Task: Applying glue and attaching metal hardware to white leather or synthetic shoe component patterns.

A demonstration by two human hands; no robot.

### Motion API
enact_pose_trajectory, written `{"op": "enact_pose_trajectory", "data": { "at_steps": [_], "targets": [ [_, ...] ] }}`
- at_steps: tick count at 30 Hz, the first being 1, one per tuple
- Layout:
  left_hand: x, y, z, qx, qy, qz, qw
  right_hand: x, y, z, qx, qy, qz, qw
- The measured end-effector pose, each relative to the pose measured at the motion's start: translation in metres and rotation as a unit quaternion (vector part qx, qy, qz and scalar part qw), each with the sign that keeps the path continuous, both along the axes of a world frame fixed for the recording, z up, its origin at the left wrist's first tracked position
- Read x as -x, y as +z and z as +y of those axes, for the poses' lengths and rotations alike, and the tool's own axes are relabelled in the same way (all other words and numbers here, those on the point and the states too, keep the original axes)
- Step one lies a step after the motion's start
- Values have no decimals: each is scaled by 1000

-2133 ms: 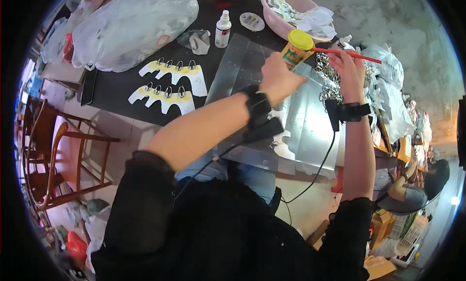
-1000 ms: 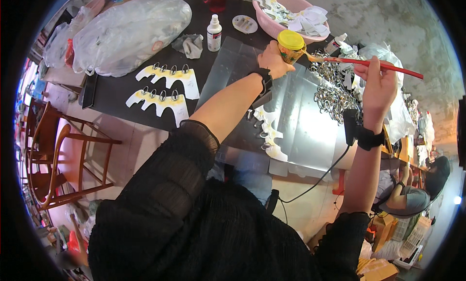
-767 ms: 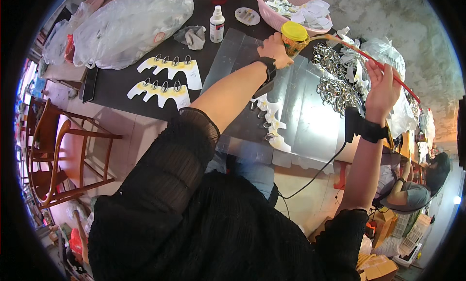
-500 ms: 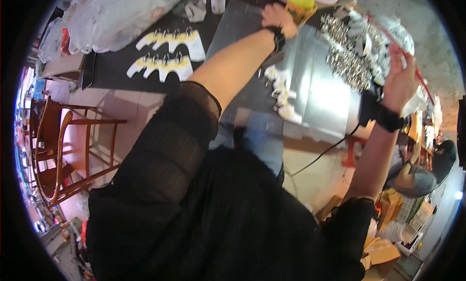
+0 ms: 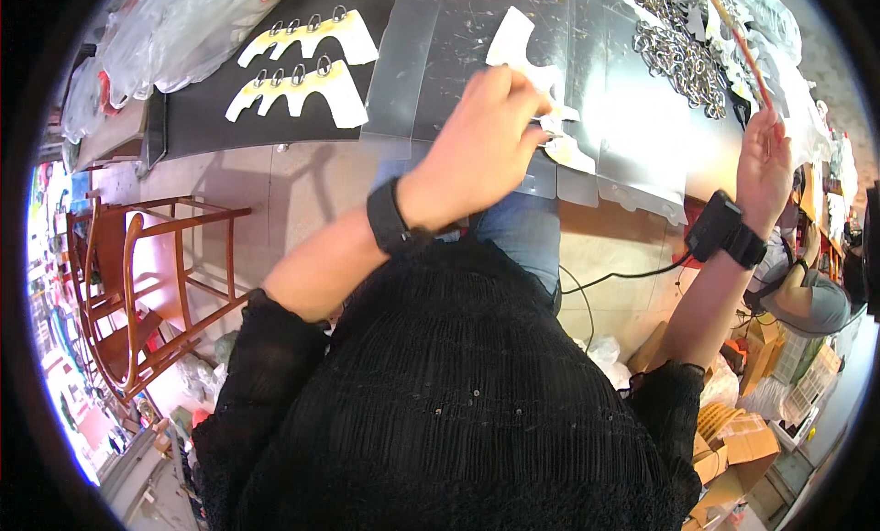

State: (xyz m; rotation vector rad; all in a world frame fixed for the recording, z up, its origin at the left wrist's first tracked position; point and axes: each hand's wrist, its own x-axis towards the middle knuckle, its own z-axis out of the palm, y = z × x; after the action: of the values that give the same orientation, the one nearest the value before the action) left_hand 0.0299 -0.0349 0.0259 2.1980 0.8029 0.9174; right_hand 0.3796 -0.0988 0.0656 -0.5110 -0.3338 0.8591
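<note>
My left hand (image 5: 490, 137) is closed in a pinch over a white cut-out piece (image 5: 513, 40) on the clear sheet, its fingertips at a small white tab with a bit of metal beside it. The fingers partly cover that piece. My right hand (image 5: 764, 169) is raised at the right, fingers nearly together round the lower end of a long thin red stick (image 5: 747, 59). To the left lie two white toothed pieces with yellowish upper parts, the far one (image 5: 316, 40) and the near one (image 5: 307, 100), each with several metal rings standing along it.
A heap of metal rings (image 5: 683, 63) lies right of the bright plastic sheet (image 5: 632, 91). Plastic bags (image 5: 183, 40) fill the table's far left. A wooden chair (image 5: 156, 283) stands left, cardboard boxes (image 5: 742, 458) lower right. A cable (image 5: 632, 274) hangs from my right wrist device. Another person (image 5: 807, 297) sits at right.
My left hand has come back from beside the yellow-topped pot to the white piece and now pinches there. The view has shifted, leaving only the pot's edge visible. My right hand stays raised.
</note>
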Motion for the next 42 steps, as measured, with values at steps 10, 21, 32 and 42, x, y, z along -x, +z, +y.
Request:
{"op": "enact_pose_trajectory", "data": {
  "at_steps": [10,21,32,42],
  "targets": [
    [-25,-40,-17,-52,43,55,996,33,-47,-44,153,60,-20,986],
    [-23,-61,-26,-80,64,74,992,59,-43,-34,217,137,-128,958],
    [-22,-64,-23,-102,69,34,992,78,-31,-12,194,164,-280,926],
    [-20,-66,-23,-105,67,35,992,83,-22,-1,191,172,-343,903]
  ]
}}
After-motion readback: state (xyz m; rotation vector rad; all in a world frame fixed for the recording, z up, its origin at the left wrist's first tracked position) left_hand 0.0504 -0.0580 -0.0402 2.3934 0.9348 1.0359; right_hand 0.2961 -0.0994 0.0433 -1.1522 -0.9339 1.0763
